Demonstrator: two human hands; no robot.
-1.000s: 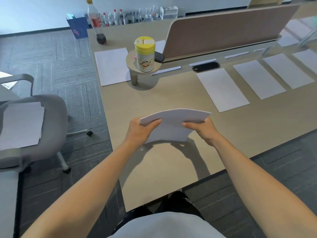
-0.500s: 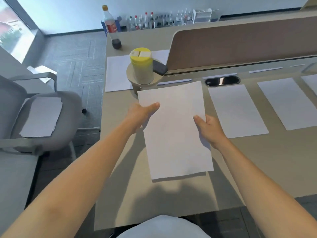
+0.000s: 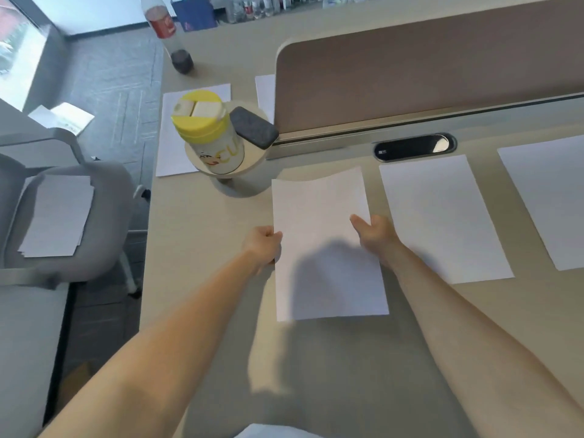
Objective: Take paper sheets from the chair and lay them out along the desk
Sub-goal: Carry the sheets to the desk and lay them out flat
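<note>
Two hands hold one paper sheet (image 3: 316, 210) low over the tabletop (image 3: 202, 248), near its left end.

- Left hand (image 3: 262, 245): fingers curled, gripping the sheet's left edge.
- Right hand (image 3: 376, 233): thumb laid on top at the right edge, pinching it. The fingers beneath are hidden.

The sheet's far edge is slightly bowed. Whether the rest lies flat cannot be told.

A second sheet (image 3: 442, 216) lies flat just beside it to the right, and a third sheet (image 3: 553, 197) lies further right.

A stack of sheets (image 3: 58, 214) rests on the grey chair (image 3: 107, 200), left of the tabletop.

A yellow-lidded canister (image 3: 208, 134) stands upright on a round stand (image 3: 252, 161), with a dark phone-like object (image 3: 252, 126) beside it. Another sheet (image 3: 173, 137) lies partly behind the stand.
</note>
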